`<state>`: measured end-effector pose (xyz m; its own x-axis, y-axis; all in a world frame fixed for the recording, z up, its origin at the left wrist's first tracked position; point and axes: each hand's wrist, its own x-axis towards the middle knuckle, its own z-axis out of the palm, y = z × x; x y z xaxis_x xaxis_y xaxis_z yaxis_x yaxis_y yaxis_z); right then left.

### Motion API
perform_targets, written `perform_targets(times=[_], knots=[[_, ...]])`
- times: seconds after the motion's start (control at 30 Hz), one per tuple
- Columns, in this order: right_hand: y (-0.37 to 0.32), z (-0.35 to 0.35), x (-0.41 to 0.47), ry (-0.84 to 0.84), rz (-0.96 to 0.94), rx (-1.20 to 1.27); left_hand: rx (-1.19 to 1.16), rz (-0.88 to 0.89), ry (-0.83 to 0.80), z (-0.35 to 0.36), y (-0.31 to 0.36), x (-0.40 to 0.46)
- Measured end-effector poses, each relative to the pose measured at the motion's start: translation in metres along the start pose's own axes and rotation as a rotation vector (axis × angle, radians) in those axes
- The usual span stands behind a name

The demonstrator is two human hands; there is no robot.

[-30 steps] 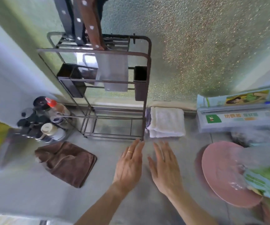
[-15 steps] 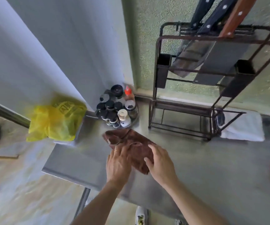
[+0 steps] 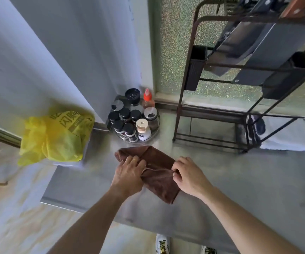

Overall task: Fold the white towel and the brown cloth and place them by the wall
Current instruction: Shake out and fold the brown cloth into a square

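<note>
Fingertips (image 3: 174, 168) of the right hand (image 3: 189, 177) are curled in and pinching the right edge of the brown cloth (image 3: 157, 177), where a seam bunches up under the grip. On the other side the left hand (image 3: 127, 177) lies over the cloth with its fingers bent into the fabric; they look to be gathering a fold, though the palm hides what is underneath. A thin ring shows on one finger.

Between the hands the cloth lies rumpled on the grey counter (image 3: 239, 180), one corner turned over toward the back and another pointing at the near edge. Just behind it stands a round rack of spice jars (image 3: 135, 123), tucked into the corner.

Off to the right, the white towel (image 3: 289, 138) lies folded at the foot of the frosted window (image 3: 171, 52). Much of it is hidden behind the legs of the dark metal rack (image 3: 212, 114), and it is blurred. Knives (image 3: 248, 44) hang in the rack, their handles cut off at the top. A yellow plastic bag (image 3: 56, 136) hangs at the counter's left end. Shoe tips (image 3: 162, 244) show at the bottom edge.
</note>
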<state>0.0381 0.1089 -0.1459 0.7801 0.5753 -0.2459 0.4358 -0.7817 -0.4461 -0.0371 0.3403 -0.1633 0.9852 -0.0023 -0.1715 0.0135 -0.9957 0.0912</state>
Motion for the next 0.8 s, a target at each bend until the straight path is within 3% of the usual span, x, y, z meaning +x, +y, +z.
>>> perform_targets(times=[0.17,0.33,0.5,0.67,0.8], knots=[[-0.011,-0.033,-0.023,0.065,0.063,0.220,-0.082,0.033,-0.014,-0.018,-0.010,-0.007],[0.011,-0.072,-0.071,0.164,0.114,0.283,-0.490,-0.030,-0.141,-0.061,0.007,-0.012],[0.032,-0.132,-0.124,0.279,0.179,0.272,-0.771,0.137,-0.191,-0.122,0.039,-0.013],[0.050,-0.201,-0.172,0.258,0.167,0.192,-0.717,0.189,-0.310,-0.177,0.063,0.004],[0.066,-0.246,-0.196,0.232,0.211,0.038,-0.581,0.226,-0.167,-0.223,0.096,0.021]])
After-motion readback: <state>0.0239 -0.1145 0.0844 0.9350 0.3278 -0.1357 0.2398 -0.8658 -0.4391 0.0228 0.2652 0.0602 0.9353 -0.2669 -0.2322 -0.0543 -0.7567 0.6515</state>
